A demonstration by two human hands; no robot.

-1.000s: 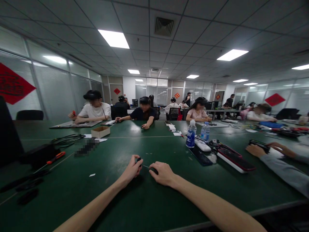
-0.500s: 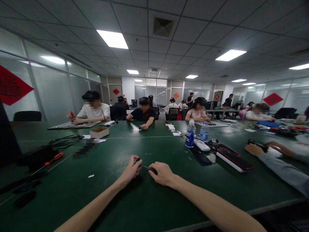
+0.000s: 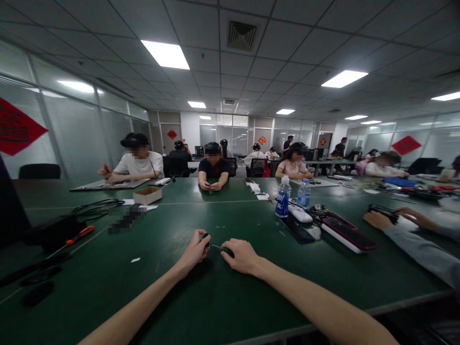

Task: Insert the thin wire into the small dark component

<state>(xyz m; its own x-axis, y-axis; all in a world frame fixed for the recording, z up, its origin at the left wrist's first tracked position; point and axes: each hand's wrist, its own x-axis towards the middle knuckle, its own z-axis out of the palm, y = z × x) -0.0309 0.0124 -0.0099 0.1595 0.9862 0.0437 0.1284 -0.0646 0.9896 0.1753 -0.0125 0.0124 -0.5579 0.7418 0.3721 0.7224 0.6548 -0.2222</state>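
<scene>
Over the green table, my left hand (image 3: 195, 248) pinches a small black object (image 3: 205, 236), which the fingers mostly cover; its kind does not show. My right hand (image 3: 240, 254) is closed around a dark handle (image 3: 227, 250) close to the tabletop. From that handle a thin, light shaft (image 3: 215, 246) reaches toward the black object, like a slim screwdriver. Whether its tip touches the object is too small to tell. The hands stand a short gap apart.
An orange-handled screwdriver (image 3: 80, 235), black cables (image 3: 95, 209) and a cardboard tray (image 3: 147, 195) lie left. Bottles (image 3: 283, 197), a dark phone-like slab (image 3: 297, 230) and a red-edged device (image 3: 348, 233) are right. A co-worker's grey sleeve (image 3: 420, 251) reaches in there.
My hands keep nearly the same pose and grip. The person across the table has brought both hands together in front. The view has shifted slightly.
</scene>
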